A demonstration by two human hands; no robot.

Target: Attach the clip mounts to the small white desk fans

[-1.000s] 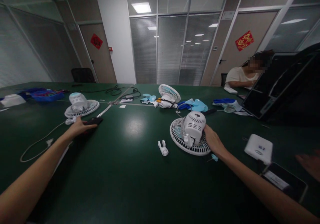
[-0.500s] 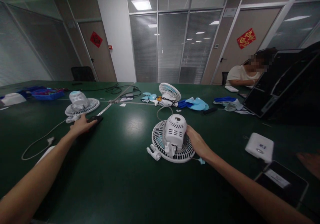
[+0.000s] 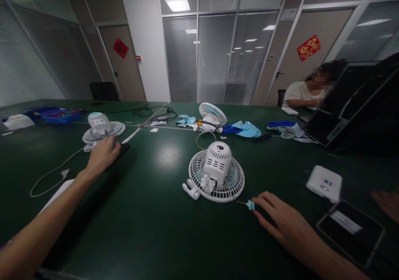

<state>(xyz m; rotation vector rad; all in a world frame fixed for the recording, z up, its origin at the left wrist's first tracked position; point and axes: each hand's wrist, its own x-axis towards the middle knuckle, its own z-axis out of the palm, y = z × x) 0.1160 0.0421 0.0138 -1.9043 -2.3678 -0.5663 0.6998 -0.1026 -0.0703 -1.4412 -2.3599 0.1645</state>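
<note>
A white fan [image 3: 218, 163] lies grille-down in front of me, its motor housing upward and a white clip at its left edge. My right hand [image 3: 280, 219] is off the fan, at its lower right. Thumb and index finger meet a small light-blue piece [image 3: 250, 205] on a thin cord from the fan; they appear closed on it. My left hand [image 3: 104, 153] hovers by a flat black object [image 3: 123, 149], partly covering it. Its fingers are bent and blurred, so its hold is unclear. Just beyond it, a second white fan [image 3: 99, 124] also lies grille-down.
A third fan [image 3: 212, 115] stands farther back, beside light-blue blades [image 3: 247, 129]. On the right are a white box [image 3: 324, 183], a dark tablet-like device [image 3: 350, 232] and a large black case [image 3: 352, 105]. Another person [image 3: 307, 92] sits behind it. A blue tray [image 3: 60, 116] is far left.
My right hand has left the fan's side and come down and right to the light-blue piece, which has shifted slightly. My left hand has lifted a little off the black object.
</note>
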